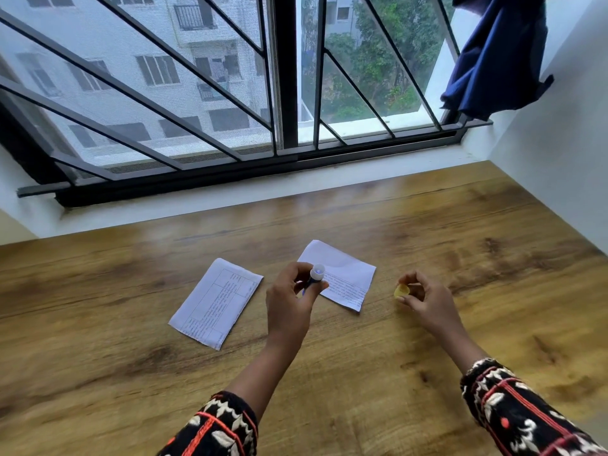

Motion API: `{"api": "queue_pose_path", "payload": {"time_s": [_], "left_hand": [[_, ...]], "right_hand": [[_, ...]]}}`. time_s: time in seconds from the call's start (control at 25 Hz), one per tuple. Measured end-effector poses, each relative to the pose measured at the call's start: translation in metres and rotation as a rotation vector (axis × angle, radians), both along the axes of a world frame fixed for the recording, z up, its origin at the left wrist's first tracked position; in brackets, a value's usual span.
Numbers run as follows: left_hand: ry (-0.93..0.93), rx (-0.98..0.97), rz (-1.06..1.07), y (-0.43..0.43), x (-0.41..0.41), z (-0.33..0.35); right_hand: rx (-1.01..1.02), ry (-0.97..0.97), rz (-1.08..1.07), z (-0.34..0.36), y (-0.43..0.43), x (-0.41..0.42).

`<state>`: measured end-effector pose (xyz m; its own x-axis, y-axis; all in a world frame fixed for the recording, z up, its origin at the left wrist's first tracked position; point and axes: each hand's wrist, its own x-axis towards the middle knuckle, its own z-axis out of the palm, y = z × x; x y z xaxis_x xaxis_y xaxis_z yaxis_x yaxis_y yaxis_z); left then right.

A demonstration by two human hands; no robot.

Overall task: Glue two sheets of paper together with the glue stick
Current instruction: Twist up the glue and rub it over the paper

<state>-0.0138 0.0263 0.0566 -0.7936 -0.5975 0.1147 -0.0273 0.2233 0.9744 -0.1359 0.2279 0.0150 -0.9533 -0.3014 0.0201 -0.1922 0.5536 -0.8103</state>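
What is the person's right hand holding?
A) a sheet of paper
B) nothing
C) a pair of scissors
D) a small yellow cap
D: the right hand pinches a small yellow cap in its fingers, while the left hand holds the uncapped glue stick.

Two paper sheets (pixel 216 302) (pixel 342 274) side by side on the table (pixel 460 258) (window (pixel 230 93) behind them), apart.

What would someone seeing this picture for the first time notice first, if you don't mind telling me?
Probably the two hands over the middle of the wooden table: the left hand holds an uncapped glue stick, and the right hand pinches its yellow cap. Just beyond them two sheets of paper lie apart, one on the left and one behind the glue stick.
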Motion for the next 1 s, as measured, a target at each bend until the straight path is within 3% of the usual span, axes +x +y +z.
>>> {"api": "queue_pose_path", "payload": {"time_s": [0.16, 0.52, 0.64, 0.68, 0.88, 1.0], "left_hand": [[0.004, -0.003, -0.001, 0.001, 0.002, 0.0], [0.007, 0.02, 0.0, 0.001, 0.002, 0.003], [0.025, 0.033, 0.001, -0.001, 0.003, 0.006], [0.032, 0.039, 0.006, -0.001, 0.003, 0.008], [0.085, 0.105, 0.027, 0.004, 0.002, 0.017], [0.119, 0.14, 0.052, 0.003, 0.003, 0.021]], "right_hand": [[0.114, 0.084, 0.037, -0.008, 0.001, 0.001], [0.089, 0.066, 0.079, -0.002, 0.001, 0.001], [-0.036, 0.256, 0.03, 0.014, -0.009, 0.009], [-0.142, 0.222, 0.031, 0.02, -0.017, 0.015], [-0.895, -0.642, 0.213, 0.031, -0.072, 0.056], [-1.121, -0.906, 0.218, 0.029, -0.09, 0.069]]}}
